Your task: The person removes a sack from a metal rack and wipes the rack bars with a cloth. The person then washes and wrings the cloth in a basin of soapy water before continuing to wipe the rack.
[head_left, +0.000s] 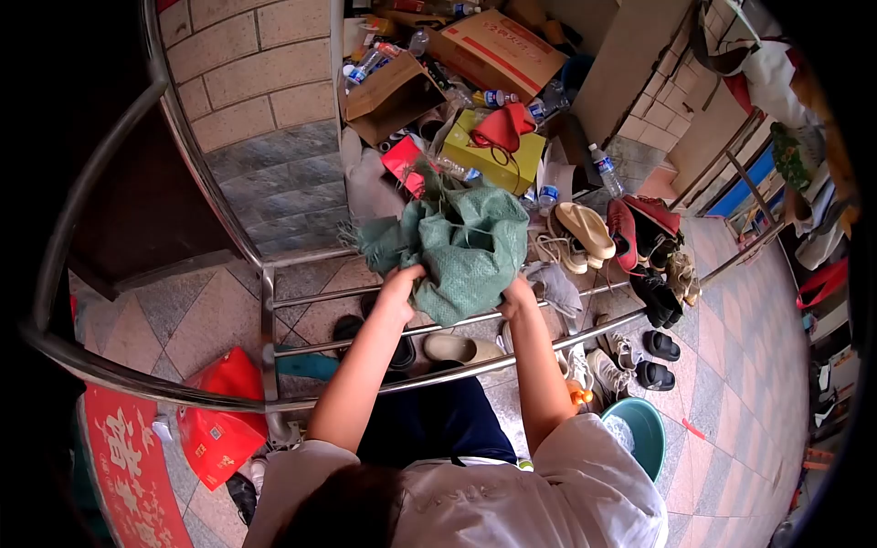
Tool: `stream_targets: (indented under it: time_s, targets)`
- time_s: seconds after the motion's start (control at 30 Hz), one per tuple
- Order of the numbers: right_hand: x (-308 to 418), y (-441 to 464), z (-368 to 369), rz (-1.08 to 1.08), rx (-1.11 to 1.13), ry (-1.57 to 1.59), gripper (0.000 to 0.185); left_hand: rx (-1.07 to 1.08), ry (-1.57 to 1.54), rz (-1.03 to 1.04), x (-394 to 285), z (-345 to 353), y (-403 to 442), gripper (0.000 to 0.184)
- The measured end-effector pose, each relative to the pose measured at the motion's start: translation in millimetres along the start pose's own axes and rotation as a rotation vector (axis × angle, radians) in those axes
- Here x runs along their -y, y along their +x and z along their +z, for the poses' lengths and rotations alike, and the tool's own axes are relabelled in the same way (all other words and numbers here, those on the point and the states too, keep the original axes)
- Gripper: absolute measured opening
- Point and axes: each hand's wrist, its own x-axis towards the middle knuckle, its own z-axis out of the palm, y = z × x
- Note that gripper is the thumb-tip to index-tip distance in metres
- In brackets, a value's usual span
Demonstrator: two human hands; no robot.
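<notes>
A crumpled green woven sack (466,251) with frayed edges is held out in front of me, above the metal bars of a rack. My left hand (399,290) grips its lower left side, the thumb lying on the fabric. On the opposite side, my right hand (517,297) is closed on the lower right edge, its fingers partly hidden by the cloth. Just beyond the sack lie a yellow-green box (498,151) and a red cloth item (504,126). To the right of the sack rest beige slippers (585,230).
Metal rails (320,402) surround my arms. Cardboard boxes (498,55) and plastic bottles pile up at the back. Several shoes (653,297) sit on the rack's right end and beneath it. A teal bucket (647,438) stands at lower right, a red bag (222,420) at lower left.
</notes>
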Motion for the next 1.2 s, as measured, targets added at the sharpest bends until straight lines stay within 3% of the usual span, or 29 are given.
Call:
stream_targets:
  time_s: [0.07,0.13,0.2,0.23,0.3,0.43,0.57,0.7,0.83,0.9,0.93,0.97,1.03,1.1,1.2]
  targets:
    - [-3.3,-39.8,2.2,-0.34,-0.227,-0.429,0.047,0.018,-0.066,-0.14,14.4,-12.6,-18.1,0.021]
    - [-55.4,-18.7,-40.5,-0.46,-0.142,-0.394,0.047,0.066,-0.08,-0.212,36.1,-33.8,-25.1,0.022]
    - [-77.1,-33.3,-45.3,0.235,0.137,-0.057,0.043,0.071,-0.093,-0.313,44.9,-45.9,-41.3,0.024]
    - [-94.0,-35.5,-37.6,0.201,0.27,0.149,0.054,0.062,-0.1,-0.354,41.5,-43.8,-56.6,0.024]
    - [-107.2,-44.0,-24.1,0.342,0.473,0.688,0.051,0.086,-0.14,-0.416,42.7,-49.0,-71.1,0.025]
    - [-104.2,-45.1,21.3,0.264,0.61,0.784,0.04,0.112,-0.224,-0.266,20.3,-59.2,-88.2,0.027]
    - [-113.1,-9.0,35.1,0.245,0.482,0.598,0.033,0.056,-0.231,-0.171,-2.4,-62.8,-85.5,0.031]
    - [-91.8,-16.4,30.6,0.142,0.416,0.549,0.034,-0.076,0.013,-0.045,-1.0,-56.2,-87.7,0.034]
    - [-70.3,-43.4,14.2,-0.118,0.139,0.503,0.038,-0.576,0.439,0.414,37.9,-52.9,-89.4,0.049]
    - [-64.2,-51.3,1.6,-0.263,-0.053,0.47,0.035,-0.451,0.317,0.739,50.0,-45.7,-109.8,0.043]
    - [-47.6,-66.1,6.6,-0.289,-0.138,0.413,0.036,-0.401,0.456,0.931,52.5,-27.8,-128.5,0.05]
    - [-51.2,-66.3,-9.0,-0.367,-0.084,0.502,0.034,-0.31,0.679,1.086,58.4,-27.5,-136.7,0.061]
    - [-50.6,-77.1,-16.2,-0.635,0.004,0.228,0.042,-0.126,1.027,1.32,57.3,-11.6,-153.6,0.072]
    - [-33.9,-103.5,-4.6,-0.825,-0.073,-0.143,0.056,-0.056,1.093,1.329,73.9,-8.1,-148.0,0.072]
    - [-48.9,-95.4,-28.5,-0.839,-0.225,-0.374,0.054,0.023,1.206,1.372,87.2,-10.1,-129.6,0.067]
